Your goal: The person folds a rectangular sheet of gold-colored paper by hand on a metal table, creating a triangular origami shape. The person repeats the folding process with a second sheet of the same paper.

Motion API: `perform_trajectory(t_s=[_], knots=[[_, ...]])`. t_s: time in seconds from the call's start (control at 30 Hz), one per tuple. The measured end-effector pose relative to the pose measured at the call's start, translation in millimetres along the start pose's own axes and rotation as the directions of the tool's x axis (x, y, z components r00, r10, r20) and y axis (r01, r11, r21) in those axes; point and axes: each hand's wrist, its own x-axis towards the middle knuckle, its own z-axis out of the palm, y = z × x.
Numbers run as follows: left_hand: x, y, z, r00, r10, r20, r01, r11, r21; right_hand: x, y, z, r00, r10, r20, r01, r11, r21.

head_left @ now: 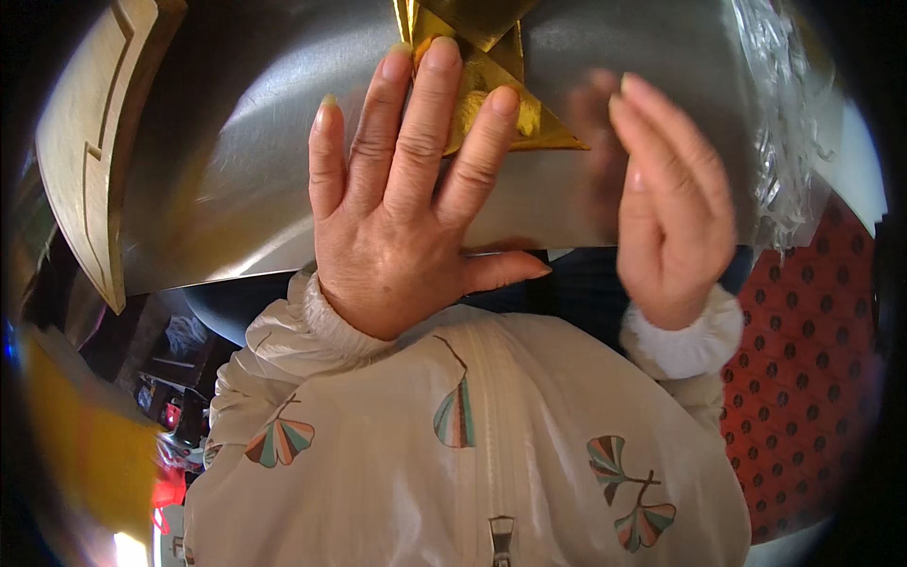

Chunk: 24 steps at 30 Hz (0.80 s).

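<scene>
We are leaning over a metal table [236, 161]. Our left hand [402, 189] is lying spread, fingertips over the gold foil [496, 67]; our blurred right hand [673, 203] is hovering nearby, apparently gripping nothing. The foil is lying mid-table, probably light, slick, easily creased; we should be pinching its edges.

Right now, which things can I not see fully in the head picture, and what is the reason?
- Gold foil, head view: top edge cuts it off; left hand covers part.
- Right hand, head view: blur softens the fingers.
- Clear plastic, head view: cut off by top edge.
- Yellow thing, head view: too blurred to tell its kind.
</scene>
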Motion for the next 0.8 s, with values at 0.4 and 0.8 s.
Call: perform_trajectory(t_s=[0.4,0.8], knots=[[-1,-1,-2,1.0,0.014,-0.02,-0.015,1.0,-0.01,40,37,16,0.973,-0.134,0.188,0.143,0.989,-0.036],[0,0,0,1.0,-0.005,-0.025,0.004,1.0,-0.019,39,38,15,0.97,-0.159,0.183,0.168,0.985,-0.04]])
